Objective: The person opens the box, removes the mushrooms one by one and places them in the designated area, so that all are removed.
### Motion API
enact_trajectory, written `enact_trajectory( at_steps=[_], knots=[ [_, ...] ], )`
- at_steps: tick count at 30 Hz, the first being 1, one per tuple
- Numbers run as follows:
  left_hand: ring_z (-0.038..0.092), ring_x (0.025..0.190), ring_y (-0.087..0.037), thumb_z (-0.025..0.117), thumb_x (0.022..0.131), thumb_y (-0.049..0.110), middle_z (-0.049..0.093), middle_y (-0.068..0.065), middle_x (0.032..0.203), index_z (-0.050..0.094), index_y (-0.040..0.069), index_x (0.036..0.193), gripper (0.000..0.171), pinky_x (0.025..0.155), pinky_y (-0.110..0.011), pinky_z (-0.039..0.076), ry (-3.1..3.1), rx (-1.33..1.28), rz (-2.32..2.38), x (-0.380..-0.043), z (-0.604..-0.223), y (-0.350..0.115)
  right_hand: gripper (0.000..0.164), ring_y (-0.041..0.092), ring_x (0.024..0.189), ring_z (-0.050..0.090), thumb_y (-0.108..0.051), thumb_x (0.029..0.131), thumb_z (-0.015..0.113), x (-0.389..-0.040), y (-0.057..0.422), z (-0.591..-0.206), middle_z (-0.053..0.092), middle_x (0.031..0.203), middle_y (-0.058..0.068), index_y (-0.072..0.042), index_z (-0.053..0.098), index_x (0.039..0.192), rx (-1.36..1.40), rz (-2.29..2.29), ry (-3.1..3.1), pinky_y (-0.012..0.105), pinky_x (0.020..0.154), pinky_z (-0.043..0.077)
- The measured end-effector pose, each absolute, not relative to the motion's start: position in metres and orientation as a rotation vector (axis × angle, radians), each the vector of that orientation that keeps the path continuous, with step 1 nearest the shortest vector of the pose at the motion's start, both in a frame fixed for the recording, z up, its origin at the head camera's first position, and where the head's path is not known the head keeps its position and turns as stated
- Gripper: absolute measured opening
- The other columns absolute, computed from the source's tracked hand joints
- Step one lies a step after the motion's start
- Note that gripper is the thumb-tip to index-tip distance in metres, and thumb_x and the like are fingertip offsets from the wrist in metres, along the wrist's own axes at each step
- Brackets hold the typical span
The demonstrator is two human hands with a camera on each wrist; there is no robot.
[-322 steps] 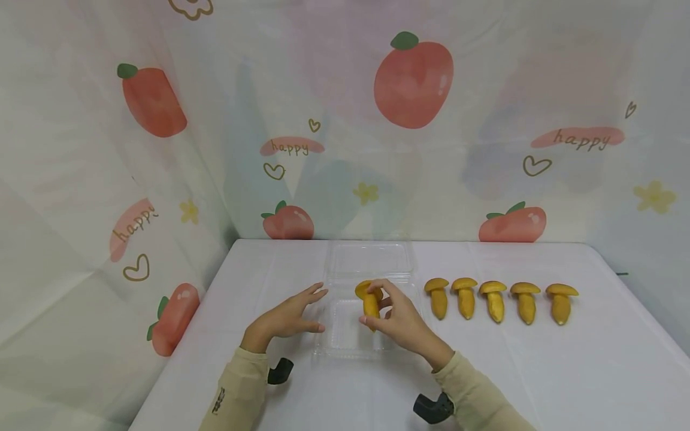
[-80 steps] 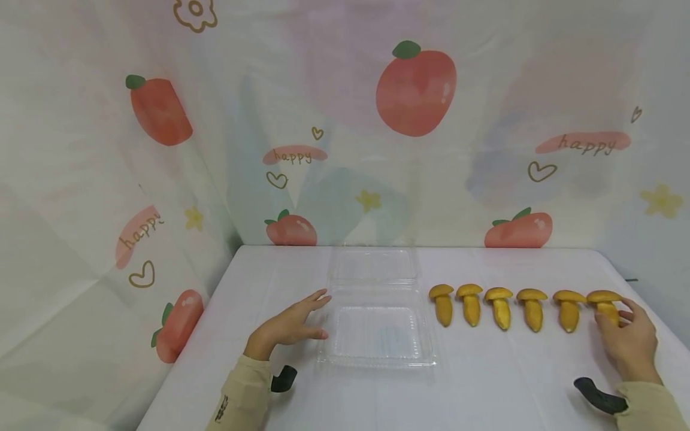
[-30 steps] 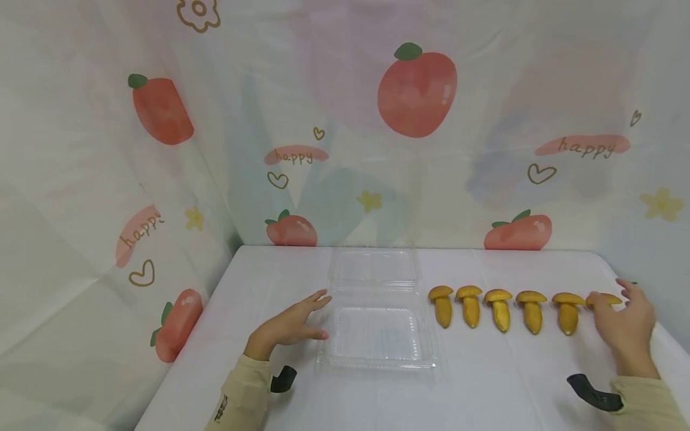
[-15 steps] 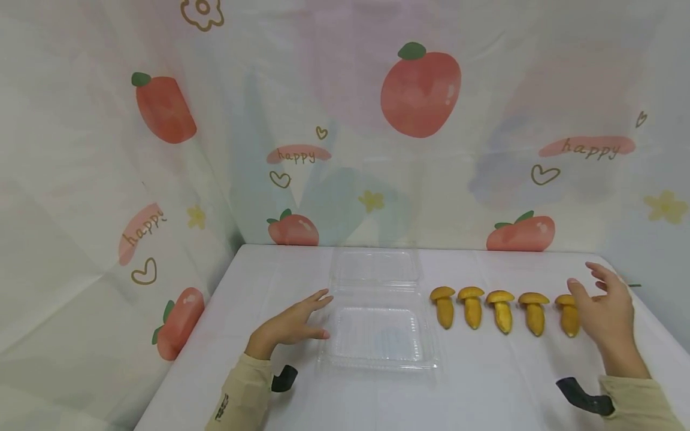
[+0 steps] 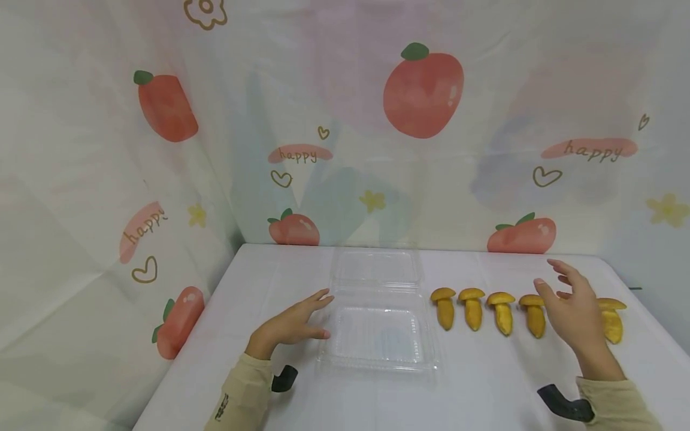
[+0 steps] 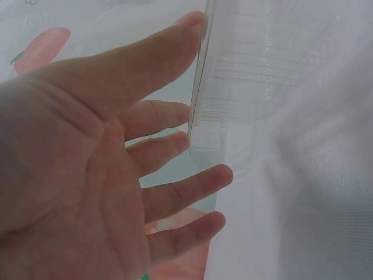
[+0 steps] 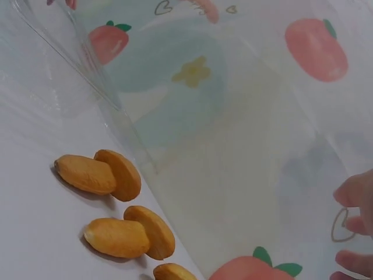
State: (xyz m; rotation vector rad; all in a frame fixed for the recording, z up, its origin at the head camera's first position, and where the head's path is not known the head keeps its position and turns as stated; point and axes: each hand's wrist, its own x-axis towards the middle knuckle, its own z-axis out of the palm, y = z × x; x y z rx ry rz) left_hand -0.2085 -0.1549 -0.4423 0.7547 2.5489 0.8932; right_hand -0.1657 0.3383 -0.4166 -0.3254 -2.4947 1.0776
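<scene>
An opened clear plastic clamshell container [image 5: 377, 335] lies mid-table, its lid [image 5: 376, 267] folded back toward the wall. My left hand [image 5: 288, 323] is beside its left edge, fingers extended; in the left wrist view the thumb and some fingertips [image 6: 180, 140] meet the clear rim. To the right, several yellow-brown mushrooms [image 5: 502, 312] stand in a row, caps toward the wall, stems toward me. My right hand [image 5: 574, 305] hovers over the row's right part with loosely spread fingers, holding nothing. It hides the place just left of the end mushroom [image 5: 611, 320].
A white cloth covers the table [image 5: 474, 389]. Fruit-printed fabric walls [image 5: 345, 120] rise behind the table and on the left. Dark curved pieces [image 5: 284, 378] stick out from both beige sleeves [image 5: 242, 392].
Earlier, my right hand held a mushroom over the container, then put it at the row's right end. It has since let go and moved left. My left hand stays by the container.
</scene>
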Motion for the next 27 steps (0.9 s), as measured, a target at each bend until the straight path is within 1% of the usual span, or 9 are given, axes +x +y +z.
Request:
enact_trajectory(
  at_steps=[6,10,12,14,17,20,22,25,27],
  knots=[
    [0.025,0.155,-0.038,0.076,0.092,0.025,0.021,-0.015,0.170,0.034,0.005,0.158,0.081,0.122,-0.061,0.027,2.557,0.756,0.887,-0.208,-0.442,-0.155,0.058,0.054,0.134,0.037,-0.026,0.106,0.050,-0.167,0.320,-0.418,0.036,0.154,0.034,-0.002,0.033,0.156,-0.204,1.091,-2.518,0.067,0.105,0.040],
    [0.024,0.155,-0.037,0.076,0.092,0.025,0.020,-0.014,0.170,0.034,0.006,0.158,0.080,0.122,-0.060,0.027,2.554,0.746,0.886,-0.208,-0.442,-0.154,0.057,0.052,0.131,0.040,-0.027,0.105,0.051,-0.167,0.308,-0.419,0.040,0.150,0.033,-0.002,0.036,0.154,-0.112,1.085,-2.555,0.053,0.096,0.044],
    [0.024,0.156,-0.037,0.075,0.092,0.025,0.020,-0.013,0.170,0.034,0.007,0.158,0.080,0.123,-0.060,0.027,2.555,0.738,0.880,-0.208,-0.442,-0.154,0.056,0.050,0.129,0.042,-0.026,0.105,0.053,-0.167,0.302,-0.421,0.043,0.149,0.032,-0.001,0.038,0.153,-0.050,1.063,-2.569,0.041,0.091,0.044],
    [0.024,0.156,-0.037,0.076,0.092,0.025,0.020,-0.013,0.170,0.034,0.007,0.158,0.080,0.123,-0.060,0.027,2.558,0.736,0.873,-0.208,-0.442,-0.154,0.055,0.050,0.129,0.043,-0.024,0.104,0.055,-0.167,0.296,-0.423,0.044,0.148,0.031,-0.001,0.040,0.151,0.019,1.070,-2.567,0.030,0.088,0.041],
    [0.024,0.155,-0.037,0.076,0.091,0.026,0.020,-0.013,0.170,0.034,0.006,0.158,0.081,0.123,-0.060,0.027,2.564,0.738,0.869,-0.207,-0.441,-0.153,0.053,0.049,0.127,0.045,-0.019,0.102,0.060,-0.167,0.288,-0.428,0.047,0.145,0.031,0.001,0.044,0.148,0.111,1.065,-2.553,0.022,0.085,0.037],
    [0.025,0.155,-0.038,0.076,0.091,0.026,0.021,-0.014,0.170,0.034,0.005,0.157,0.081,0.122,-0.060,0.027,2.564,0.740,0.874,-0.207,-0.441,-0.153,0.051,0.047,0.122,0.048,-0.015,0.099,0.063,-0.167,0.279,-0.431,0.049,0.142,0.031,0.001,0.047,0.145,0.167,1.029,-2.557,0.025,0.085,0.042],
    [0.025,0.155,-0.038,0.076,0.091,0.026,0.021,-0.014,0.170,0.034,0.005,0.157,0.081,0.122,-0.060,0.027,2.567,0.737,0.873,-0.207,-0.441,-0.153,0.049,0.044,0.112,0.052,-0.013,0.098,0.063,-0.167,0.272,-0.434,0.051,0.138,0.030,0.000,0.049,0.143,0.189,1.000,-2.572,0.029,0.079,0.045],
    [0.025,0.155,-0.037,0.076,0.091,0.026,0.021,-0.012,0.170,0.034,0.007,0.158,0.081,0.123,-0.059,0.027,2.576,0.724,0.853,-0.207,-0.441,-0.152,0.047,0.042,0.111,0.054,-0.012,0.098,0.063,-0.168,0.263,-0.440,0.052,0.137,0.030,0.000,0.050,0.142,0.237,1.000,-2.598,0.045,0.080,0.053],
    [0.025,0.155,-0.037,0.076,0.091,0.027,0.021,-0.012,0.170,0.034,0.007,0.158,0.082,0.123,-0.059,0.027,2.585,0.717,0.843,-0.207,-0.441,-0.152,0.047,0.043,0.113,0.054,-0.012,0.098,0.064,-0.168,0.257,-0.444,0.052,0.138,0.029,0.000,0.051,0.141,0.278,1.030,-2.612,0.054,0.087,0.054]
  ],
)
